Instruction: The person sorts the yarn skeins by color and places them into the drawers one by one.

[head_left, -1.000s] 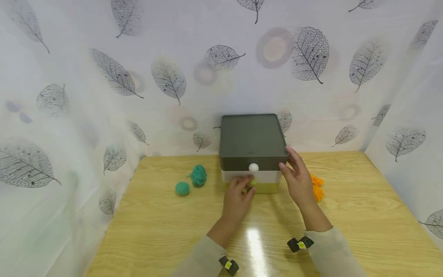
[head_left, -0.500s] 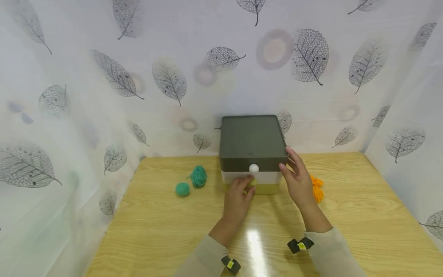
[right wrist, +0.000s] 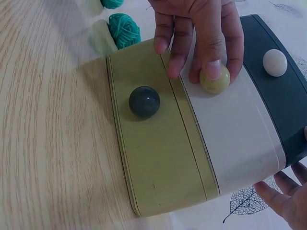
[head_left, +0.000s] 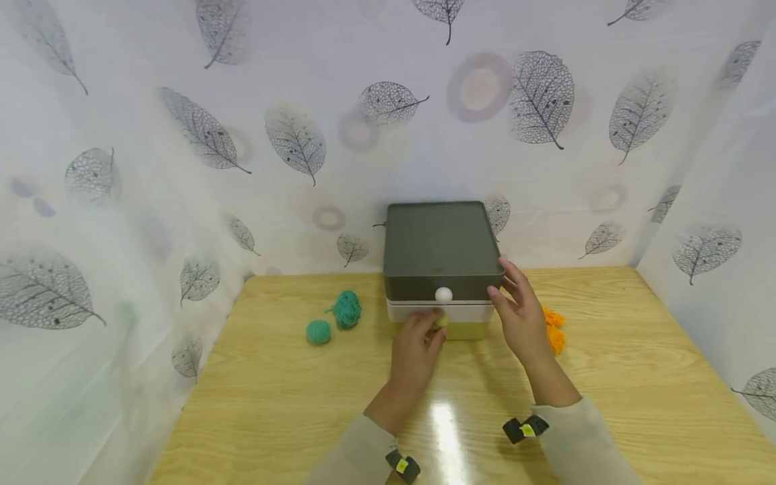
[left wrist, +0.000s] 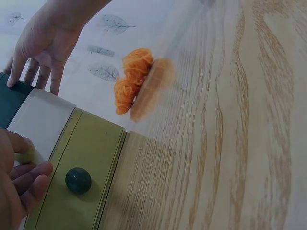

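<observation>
A small drawer box (head_left: 442,239) has a dark green top drawer, a white middle drawer (right wrist: 240,139) and a yellow-green bottom drawer (left wrist: 84,153). My left hand (head_left: 415,350) pinches the pale green knob (right wrist: 216,80) of the middle drawer between thumb and fingers. A thin line shows above the white front in the head view, where that drawer stands slightly out. At the box's right side, my right hand (head_left: 523,316) touches the top drawer's corner, thumb at the front and fairly straight fingers along the side. Some of its fingertips are hidden.
Two green yarn balls (head_left: 347,309) lie on the wooden table (head_left: 273,404) left of the box. Orange yarn (left wrist: 132,81) lies to its right. A white knob (head_left: 444,295) and a dark knob (right wrist: 144,101) stick out from the other drawers. A leaf-patterned curtain (head_left: 388,148) stands behind.
The white middle drawer has come out slightly toward me, and a thin gap line now shows along its top. My left hand keeps the knob; the right hand stays put.
</observation>
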Motion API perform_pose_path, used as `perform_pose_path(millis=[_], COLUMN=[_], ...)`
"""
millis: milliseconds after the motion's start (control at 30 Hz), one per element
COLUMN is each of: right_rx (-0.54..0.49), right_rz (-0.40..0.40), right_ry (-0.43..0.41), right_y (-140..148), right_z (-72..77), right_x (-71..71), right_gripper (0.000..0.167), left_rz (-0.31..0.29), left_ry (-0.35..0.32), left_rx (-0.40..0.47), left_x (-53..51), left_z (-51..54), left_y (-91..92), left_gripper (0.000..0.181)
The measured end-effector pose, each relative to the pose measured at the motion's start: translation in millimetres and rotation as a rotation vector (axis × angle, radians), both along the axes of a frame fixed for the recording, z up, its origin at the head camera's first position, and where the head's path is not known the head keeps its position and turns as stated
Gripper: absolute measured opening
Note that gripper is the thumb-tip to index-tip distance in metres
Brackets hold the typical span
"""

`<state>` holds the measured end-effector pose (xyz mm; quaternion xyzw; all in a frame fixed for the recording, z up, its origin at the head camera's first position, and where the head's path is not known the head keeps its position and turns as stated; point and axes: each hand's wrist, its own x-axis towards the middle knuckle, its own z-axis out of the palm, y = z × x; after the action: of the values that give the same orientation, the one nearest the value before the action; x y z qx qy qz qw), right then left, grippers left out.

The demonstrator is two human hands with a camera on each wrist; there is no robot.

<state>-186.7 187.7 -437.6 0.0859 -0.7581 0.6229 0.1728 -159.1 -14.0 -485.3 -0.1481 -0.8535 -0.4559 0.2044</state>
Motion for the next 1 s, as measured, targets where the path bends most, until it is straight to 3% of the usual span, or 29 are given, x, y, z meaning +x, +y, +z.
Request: perform_pose_path(millis=[533,733,1000], right_rx=[0.019,0.025,0.022], right_rz=[-0.017,-0.021,-0.019], right_ry=[-0.015,-0.013,-0.011], right_y=[0,1,1], right_z=[1.1,-0.9,-0.1], right_x=[1.5,-0.7,-0.1], right_gripper=[0.057,0.057,0.057], left_rz=[0.013,-0.008,-0.038], left_ry=[0.046,0.061,0.014], left_rx=[-0.040,-0.048,-0.044], left_x=[8.9,14.5,24.4], left_z=[-0.7,1.6,5.7], left_y=[-3.3,-5.7,-7.6], left_gripper=[0.030,0.029,0.029])
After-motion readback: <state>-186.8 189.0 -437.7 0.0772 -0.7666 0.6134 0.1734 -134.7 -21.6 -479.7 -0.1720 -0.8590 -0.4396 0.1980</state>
